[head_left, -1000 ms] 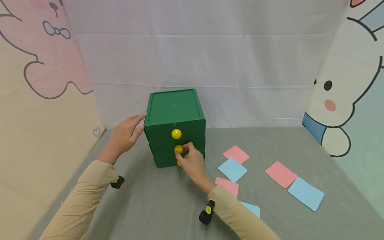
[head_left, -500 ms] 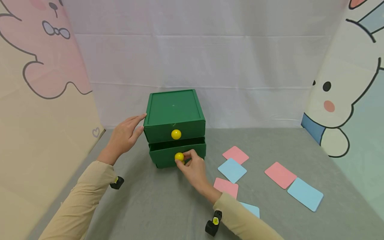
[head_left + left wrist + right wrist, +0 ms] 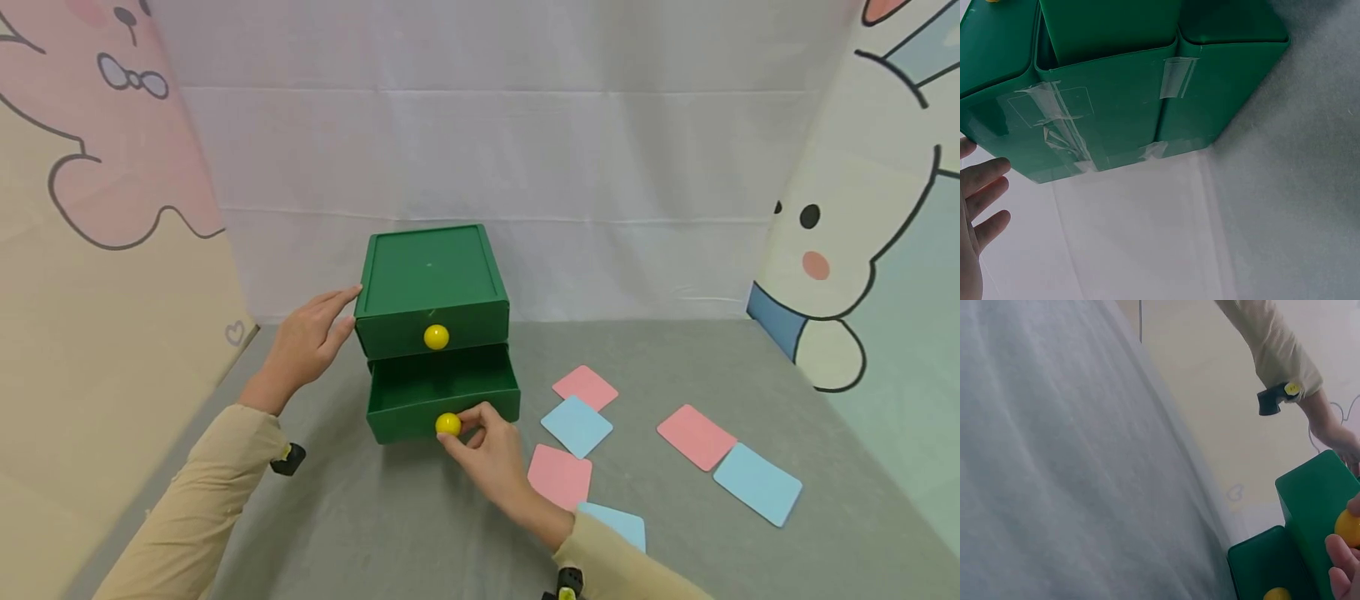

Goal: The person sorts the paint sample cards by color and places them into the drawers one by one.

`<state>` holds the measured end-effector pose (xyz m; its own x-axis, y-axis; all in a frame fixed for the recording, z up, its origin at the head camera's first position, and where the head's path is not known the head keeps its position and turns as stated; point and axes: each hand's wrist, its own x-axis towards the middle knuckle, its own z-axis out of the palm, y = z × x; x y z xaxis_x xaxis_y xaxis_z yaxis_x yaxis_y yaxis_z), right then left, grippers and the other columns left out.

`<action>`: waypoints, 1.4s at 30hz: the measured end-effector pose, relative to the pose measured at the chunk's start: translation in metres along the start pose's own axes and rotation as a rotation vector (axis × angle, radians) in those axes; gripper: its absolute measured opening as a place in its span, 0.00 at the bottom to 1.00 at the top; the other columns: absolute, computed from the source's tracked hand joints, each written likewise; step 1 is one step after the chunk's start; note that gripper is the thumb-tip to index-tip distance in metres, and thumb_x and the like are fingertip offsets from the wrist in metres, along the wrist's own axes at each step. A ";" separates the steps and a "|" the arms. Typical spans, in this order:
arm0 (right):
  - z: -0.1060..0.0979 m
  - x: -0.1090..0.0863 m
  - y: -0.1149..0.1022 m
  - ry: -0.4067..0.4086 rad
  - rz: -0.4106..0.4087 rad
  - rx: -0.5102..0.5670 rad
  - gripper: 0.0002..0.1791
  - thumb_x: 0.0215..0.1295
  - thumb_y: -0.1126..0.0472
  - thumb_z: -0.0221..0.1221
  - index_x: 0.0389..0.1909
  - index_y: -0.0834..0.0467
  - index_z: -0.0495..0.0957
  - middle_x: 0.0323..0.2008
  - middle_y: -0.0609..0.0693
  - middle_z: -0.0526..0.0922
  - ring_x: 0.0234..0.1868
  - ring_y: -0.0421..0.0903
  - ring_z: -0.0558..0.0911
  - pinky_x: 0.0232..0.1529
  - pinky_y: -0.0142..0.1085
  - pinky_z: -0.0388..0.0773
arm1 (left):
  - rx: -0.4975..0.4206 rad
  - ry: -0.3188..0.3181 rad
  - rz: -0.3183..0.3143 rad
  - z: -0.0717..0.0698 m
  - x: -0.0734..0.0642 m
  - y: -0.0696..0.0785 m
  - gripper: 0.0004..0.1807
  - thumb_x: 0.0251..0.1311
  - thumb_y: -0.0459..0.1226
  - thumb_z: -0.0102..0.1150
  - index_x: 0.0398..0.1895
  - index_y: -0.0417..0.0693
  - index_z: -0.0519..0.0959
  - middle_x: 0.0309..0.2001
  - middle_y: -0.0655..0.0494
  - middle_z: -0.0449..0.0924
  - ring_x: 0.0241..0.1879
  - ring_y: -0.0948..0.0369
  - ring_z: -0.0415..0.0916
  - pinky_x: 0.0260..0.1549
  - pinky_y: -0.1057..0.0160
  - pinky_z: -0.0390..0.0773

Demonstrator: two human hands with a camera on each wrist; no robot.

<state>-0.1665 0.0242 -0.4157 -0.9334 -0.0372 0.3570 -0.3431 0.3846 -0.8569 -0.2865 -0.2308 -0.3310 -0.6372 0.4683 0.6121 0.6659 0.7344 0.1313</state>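
A green cabinet of three stacked drawers stands on the grey cloth. Its middle drawer is pulled well out, with the green inside showing. My right hand pinches the round yellow knob of that drawer between thumb and fingers. The top drawer, with its own yellow knob, is closed. At the cabinet's left side is my left hand, fingers extended and touching the upper edge. The right wrist view shows the bottom drawer's knob, which the middle drawer hides in the head view. Clear tape runs across the cabinet's side.
Several pink and blue cards lie right of the cabinet, among them a pink card touching a blue card. The right forearm passes close to another blue card. Behind hangs a white curtain; printed cloths flank both sides.
The middle drawer has come from closed to well out toward me, with my right hand moving back on its knob. My left hand has stayed at the cabinet's side.
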 end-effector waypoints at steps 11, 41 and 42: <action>-0.006 -0.021 -0.005 -0.034 0.033 -0.014 0.15 0.52 0.52 0.65 0.34 0.57 0.75 0.29 0.47 0.81 0.13 0.32 0.70 0.13 0.27 0.69 | -0.009 0.003 0.004 0.000 -0.001 -0.001 0.24 0.68 0.43 0.41 0.62 0.39 0.65 0.55 0.39 0.71 0.56 0.46 0.67 0.52 0.44 0.67; -0.027 -0.036 -0.013 -0.116 0.008 -0.200 0.18 0.49 0.50 0.67 0.37 0.54 0.75 0.32 0.44 0.84 0.16 0.29 0.72 0.16 0.24 0.66 | -0.030 0.022 0.010 0.003 -0.001 -0.003 0.24 0.68 0.42 0.42 0.63 0.40 0.65 0.55 0.39 0.72 0.55 0.45 0.68 0.50 0.44 0.68; -0.031 -0.036 -0.012 -0.126 0.004 -0.210 0.18 0.49 0.50 0.67 0.38 0.54 0.76 0.33 0.45 0.84 0.17 0.29 0.72 0.17 0.25 0.66 | -0.030 0.021 0.010 0.003 -0.001 -0.003 0.24 0.68 0.42 0.42 0.63 0.40 0.65 0.55 0.39 0.72 0.55 0.45 0.68 0.50 0.44 0.68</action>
<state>-0.1251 0.0496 -0.4069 -0.9451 -0.1450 0.2929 -0.3218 0.5682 -0.7573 -0.2886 -0.2320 -0.3342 -0.6226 0.4648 0.6296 0.6836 0.7146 0.1484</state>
